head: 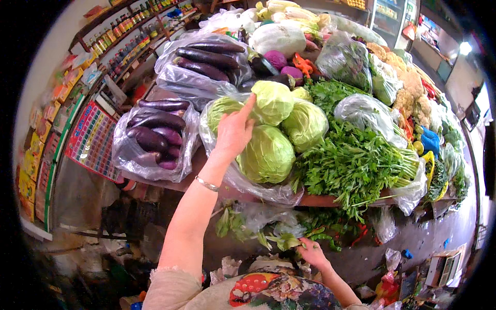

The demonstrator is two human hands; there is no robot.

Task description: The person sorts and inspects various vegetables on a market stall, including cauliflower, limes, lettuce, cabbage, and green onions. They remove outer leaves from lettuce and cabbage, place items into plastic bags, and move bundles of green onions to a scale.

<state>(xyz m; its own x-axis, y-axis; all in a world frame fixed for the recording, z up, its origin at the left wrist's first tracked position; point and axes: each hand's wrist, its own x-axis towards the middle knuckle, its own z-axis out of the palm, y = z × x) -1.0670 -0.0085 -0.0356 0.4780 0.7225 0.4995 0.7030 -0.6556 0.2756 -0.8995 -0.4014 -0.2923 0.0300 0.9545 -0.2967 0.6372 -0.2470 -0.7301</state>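
My left hand [235, 130] reaches over a cluster of pale green cabbages, its index finger extended against the upper cabbage [272, 103]. Nothing is held in it. Under that hand, a large cabbage [266, 155] sits at the front of an opened clear plastic bag [267, 193]. Another cabbage [306, 124] lies on the right, and one more [221, 112] is partly covered by my hand. Low in front of my body, my right hand [313, 252] pinches a loose green leaf [286, 241] at its end; part of its fingers is hidden.
Bagged eggplants [155, 131] lie left of the cabbages, and leafy celery [348, 162] covers the right. Behind are purple cabbage [275, 60], a winter melon [277, 38] and cauliflower [410, 85]. Bottle shelves [120, 29] stand left. Loose leaves and plastic lie below the table edge [321, 200].
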